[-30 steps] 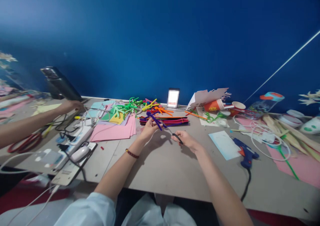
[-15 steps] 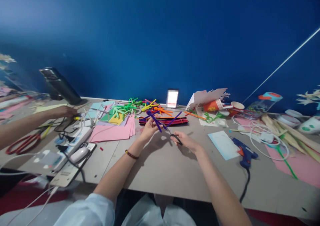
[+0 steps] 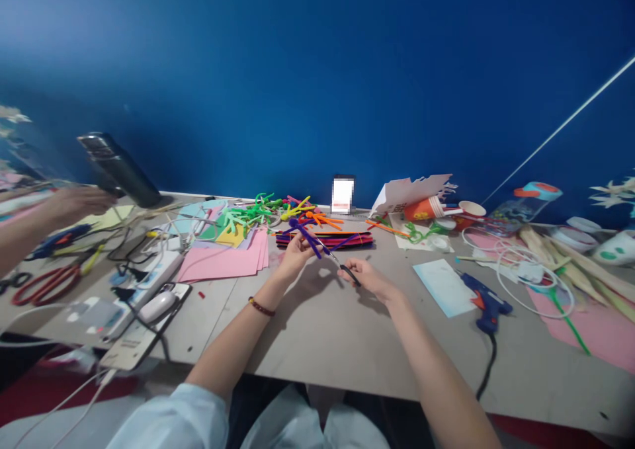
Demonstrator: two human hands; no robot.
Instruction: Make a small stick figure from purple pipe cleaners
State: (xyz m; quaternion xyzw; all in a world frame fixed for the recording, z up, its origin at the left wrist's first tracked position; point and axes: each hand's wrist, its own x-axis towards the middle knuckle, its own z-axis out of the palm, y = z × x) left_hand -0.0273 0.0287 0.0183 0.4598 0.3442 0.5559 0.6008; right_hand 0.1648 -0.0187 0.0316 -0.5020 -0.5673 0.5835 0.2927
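Note:
My left hand (image 3: 296, 256) pinches a purple pipe cleaner figure (image 3: 311, 243) with several limbs, held above the table. In my right hand (image 3: 367, 278) is a pair of scissors (image 3: 338, 261) with dark handles, its blades pointing up and left to the purple pipe cleaner. Whether the blades are closed on it I cannot tell. Just behind both hands lies a bundle of dark, red and purple pipe cleaners (image 3: 360, 239). Orange (image 3: 325, 220), yellow and green pipe cleaner figures (image 3: 262, 205) are heaped beyond my left hand.
A blue glue gun (image 3: 489, 302) lies on the right by a pale card (image 3: 444, 287). Pink paper (image 3: 223, 264), a power strip (image 3: 149, 290) and a phone (image 3: 131, 350) are on the left. Another person's hand (image 3: 82, 201) reaches in near a dark bottle (image 3: 122, 171).
The purple piece sticking up at the right of the scissors has dropped onto the bundle. The other person's hand has moved left. My hands have hardly moved.

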